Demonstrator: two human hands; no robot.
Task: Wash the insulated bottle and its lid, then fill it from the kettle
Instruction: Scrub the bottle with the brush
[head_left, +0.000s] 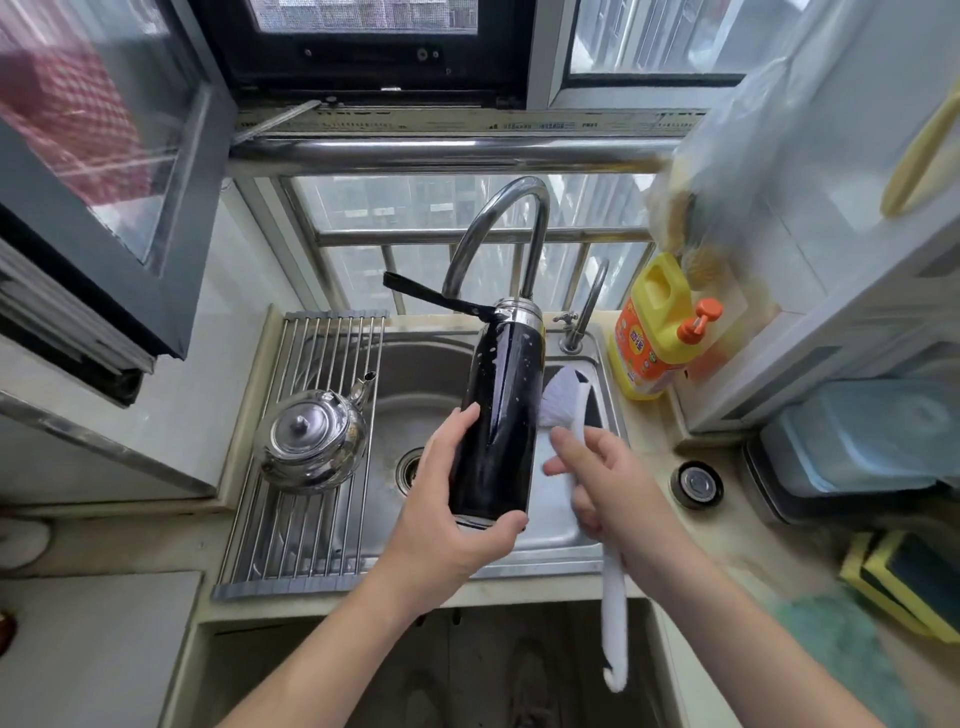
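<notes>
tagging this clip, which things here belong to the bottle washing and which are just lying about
In the job: insulated bottle in the left hand; white dish brush in the right hand; kettle; tap; sink.
Lying about: yellow sponges; bluish lidded box; small side tap.

1. The yellow soap bottle (655, 332), at about 2 o'clock from the middle, is wearing an orange label with red marks. They are looking too blurry to read.
2. The window frame strip (467, 124), at 12 o'clock, is showing tiny dark print. It is too small to read.
</notes>
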